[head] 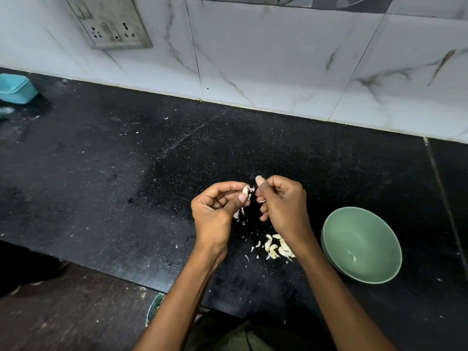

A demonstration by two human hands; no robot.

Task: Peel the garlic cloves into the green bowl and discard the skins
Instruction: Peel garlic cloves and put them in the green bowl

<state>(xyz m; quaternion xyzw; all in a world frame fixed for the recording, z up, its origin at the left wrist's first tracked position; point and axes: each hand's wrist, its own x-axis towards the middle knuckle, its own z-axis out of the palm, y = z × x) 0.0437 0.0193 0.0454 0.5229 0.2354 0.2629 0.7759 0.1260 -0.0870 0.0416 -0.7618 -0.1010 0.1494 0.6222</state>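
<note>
While the left hand [217, 211] pinches a garlic clove [246, 190] between its thumb and first finger, the right hand [281, 201] comes in close from the other side. Its fingers are curled, and its thumb and first finger look like they nip a bit of the papery skin at the tip of the clove. I cannot tell if they really have hold of it.

To do this step well, I think the left hand should hold the clove firm but not squash it. The right hand should pull the skin away in small tugs, from the tip down, so it comes off in big bits. Turning the clove a little helps to find the next loose edge.

Just below the right wrist, on the black worktop [101, 173], lies a pile of garlic pieces [277, 247]. Small scraps of skin [239, 214] lie under the left thumb. The green bowl [336, 224] sits off to the right of the right hand, near it but not touching. One small pale bit [353, 257] lies inside it, so most of the peeling looks not yet done.
</note>
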